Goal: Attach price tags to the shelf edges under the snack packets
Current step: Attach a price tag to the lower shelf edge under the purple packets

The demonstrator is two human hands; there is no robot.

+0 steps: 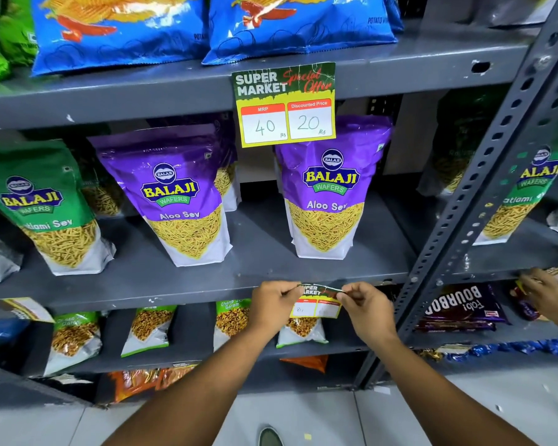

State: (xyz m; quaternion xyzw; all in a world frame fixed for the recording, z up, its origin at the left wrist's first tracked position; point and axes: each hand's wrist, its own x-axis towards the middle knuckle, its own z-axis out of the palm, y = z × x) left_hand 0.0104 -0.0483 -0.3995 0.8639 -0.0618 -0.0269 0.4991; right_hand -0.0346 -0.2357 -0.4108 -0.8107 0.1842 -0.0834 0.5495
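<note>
Left hand [273,302] and right hand [366,305] pinch the top corners of a glossy rectangular price tag [316,304], pressed against the grey metal shelf edge [174,292], six o'clock of the purple Aloo Sev pouch [327,194].

The big price tag [284,104] on the upper shelf edge [110,101] reads "SUPER MARKET", "Special Offer", "MRP 40 Rs" and "Discounted Price 20 Rs". Below it, two purple packets [327,191] say "BALAJI WAFERS – Aloo Sev". Left of them a green packet [42,207] shows "BALAJI WAFERS" and "…tlami Sev". Lower down, a small tag [318,300] shows "…UPER …ARKET" – its price boxes cannot be read. To its right, a dark biscuit pack [461,309] reads "BOURBO…" upside down.
</note>
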